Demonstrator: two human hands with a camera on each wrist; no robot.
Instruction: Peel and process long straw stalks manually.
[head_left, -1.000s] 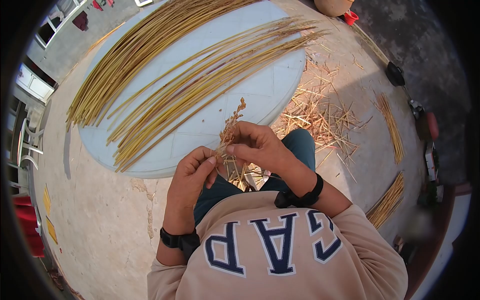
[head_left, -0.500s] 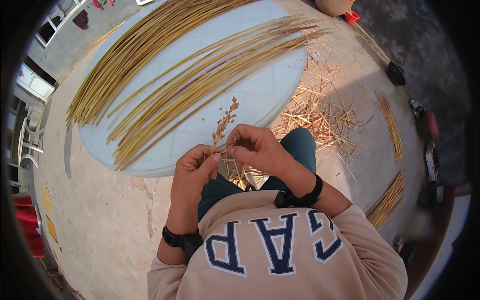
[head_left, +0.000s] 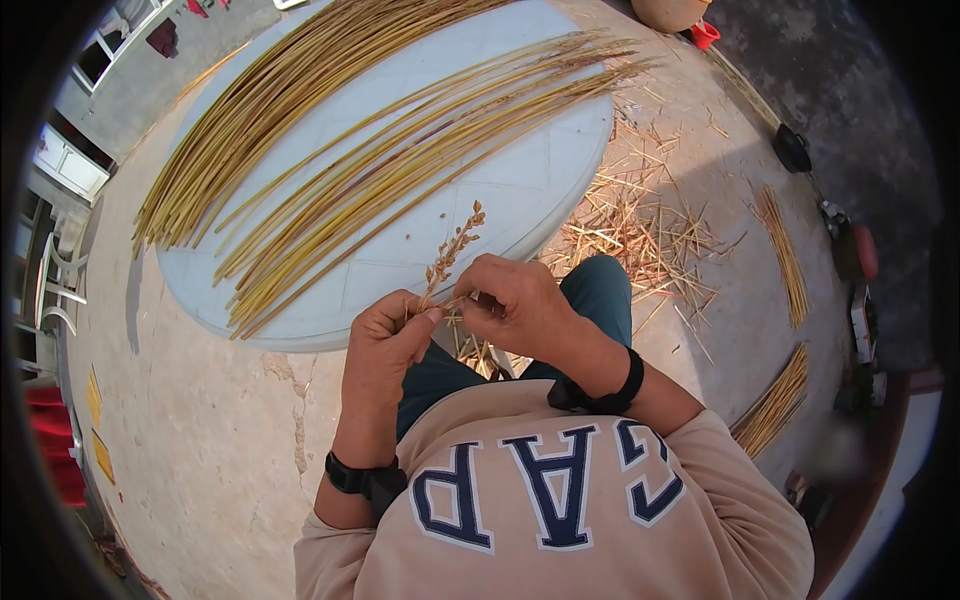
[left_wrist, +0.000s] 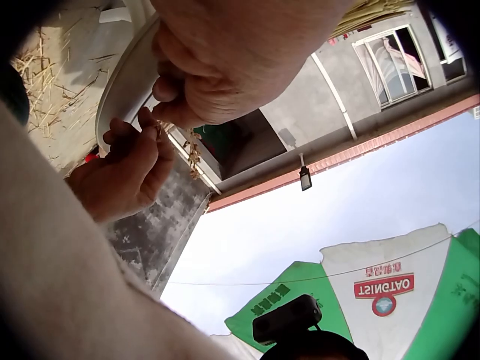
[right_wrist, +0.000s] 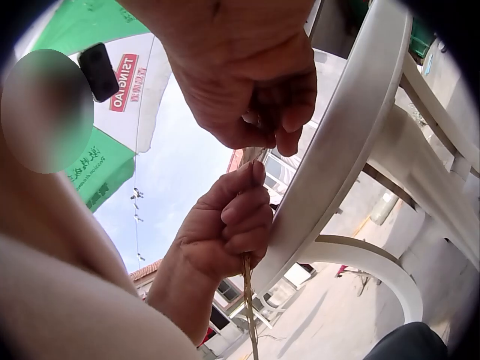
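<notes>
In the head view my left hand [head_left: 385,335] pinches a dry grain stalk just below its seed head [head_left: 450,248], which points up and away from me. The lower stalk [right_wrist: 250,300] comes out under that fist in the right wrist view. Close on the right, my right hand [head_left: 525,308] has thumb and fingers curled together, pinching a thin strand at the base of the seed head. Both sets of fingertips almost meet in front of my lap. Just beyond lies the white oval table [head_left: 505,205], with a loose row of long stalks [head_left: 400,185] on it.
A thicker bundle of stalks [head_left: 270,110] lies along the table's far side. Broken straw [head_left: 645,235] litters the floor to the right, where two small stalk bundles [head_left: 782,260] also lie. A white plastic chair [head_left: 62,280] stands far left.
The seed head swung left, then leaned slightly right again, with fewer side strands showing around it. My right hand turned a little, its fingers curling closer at the seed head's base.
</notes>
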